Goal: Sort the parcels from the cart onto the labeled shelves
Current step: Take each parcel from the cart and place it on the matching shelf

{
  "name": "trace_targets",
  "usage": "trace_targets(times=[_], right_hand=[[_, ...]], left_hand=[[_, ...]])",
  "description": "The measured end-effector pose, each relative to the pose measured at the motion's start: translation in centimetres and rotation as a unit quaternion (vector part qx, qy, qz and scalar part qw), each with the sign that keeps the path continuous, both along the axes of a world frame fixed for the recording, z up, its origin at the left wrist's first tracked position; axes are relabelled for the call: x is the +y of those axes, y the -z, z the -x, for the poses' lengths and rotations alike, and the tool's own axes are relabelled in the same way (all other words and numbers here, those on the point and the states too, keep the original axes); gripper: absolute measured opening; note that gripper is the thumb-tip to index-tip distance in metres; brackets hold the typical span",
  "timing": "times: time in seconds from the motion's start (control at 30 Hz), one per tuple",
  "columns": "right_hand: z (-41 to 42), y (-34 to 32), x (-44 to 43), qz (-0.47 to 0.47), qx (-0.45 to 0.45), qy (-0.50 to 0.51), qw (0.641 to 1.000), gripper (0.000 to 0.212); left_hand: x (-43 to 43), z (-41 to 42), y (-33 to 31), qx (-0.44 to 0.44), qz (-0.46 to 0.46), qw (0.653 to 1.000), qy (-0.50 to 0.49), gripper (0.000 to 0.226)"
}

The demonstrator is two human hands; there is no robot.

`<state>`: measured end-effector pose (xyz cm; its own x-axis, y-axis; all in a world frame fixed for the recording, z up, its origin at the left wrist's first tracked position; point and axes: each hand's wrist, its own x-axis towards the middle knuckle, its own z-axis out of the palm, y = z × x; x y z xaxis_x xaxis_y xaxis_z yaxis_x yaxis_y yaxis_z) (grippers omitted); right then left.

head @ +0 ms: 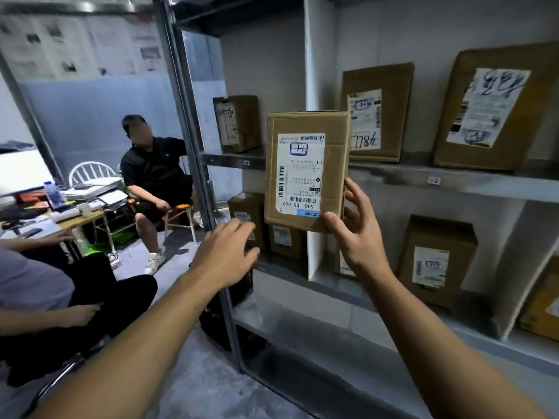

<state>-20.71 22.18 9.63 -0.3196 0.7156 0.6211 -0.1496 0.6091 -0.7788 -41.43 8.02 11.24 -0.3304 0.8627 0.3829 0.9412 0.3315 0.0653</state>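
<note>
- Parcel (307,170): brown cardboard box, upright, held in the air in front of the shelving, across the edge of the upper shelf (472,184); not resting on any board
- Its white label faces me upside down; I read "530- D5 069" near the bottom, a blue logo strip under that, barcodes down the left side, one character in a blue box near the top; the fine print is too small to read
- Right hand (360,234): grips the lower right corner, thumb on the front face, fingers round the right edge
- Left hand (225,255): fingers spread and loose, holding nothing, just below and left of the parcel, not touching it
- Upper shelf: three boxes standing; the middle box (376,111) has handwritten marks on its label that I cannot read for sure; the large box (496,110) has marker scrawl across its label
- Small tag (434,180) on the shelf edge, blurred
- Lower shelf (332,290): more labelled boxes either side of a white divider (314,261)
- Left of the rack: a seated person in black (157,173) beside a cluttered desk (75,217)
</note>
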Motion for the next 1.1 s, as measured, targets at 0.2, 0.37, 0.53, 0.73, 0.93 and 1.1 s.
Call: trace_targets(times=[0.2,0.37,0.53,0.73,0.93,1.1], right_hand=[[7.9,-4.6,4.2,-0.037,0.006,-0.021,0.999,0.072],[14.5,-7.5,6.9,-0.072,0.031,-0.03,0.996,0.066],[21.2,-10.1,10.2,-0.097,0.041,0.009,0.994,0.069],[25.6,-12.2,14.7,-0.083,0.044,0.103,0.99,0.067],[26.6,-12.2,17.0,-0.048,0.016,0.189,0.981,0.066],[27.1,-11.8,18.4,0.001,-0.05,0.233,0.971,0.063]], left_hand=[[3.7,6.7,-2.8,0.002,-0.052,0.999,-0.002,0.052],[7.0,13.0,-4.4,0.032,-0.078,0.996,0.01,0.048],[11.6,20.1,-5.9,0.043,-0.092,0.994,0.042,0.052],[16.4,27.4,-8.2,0.057,-0.097,0.988,0.107,0.05],[20.5,31.0,-8.4,0.068,-0.1,0.976,0.18,0.051],[23.5,31.5,-8.2,0.051,-0.114,0.963,0.238,0.05]])
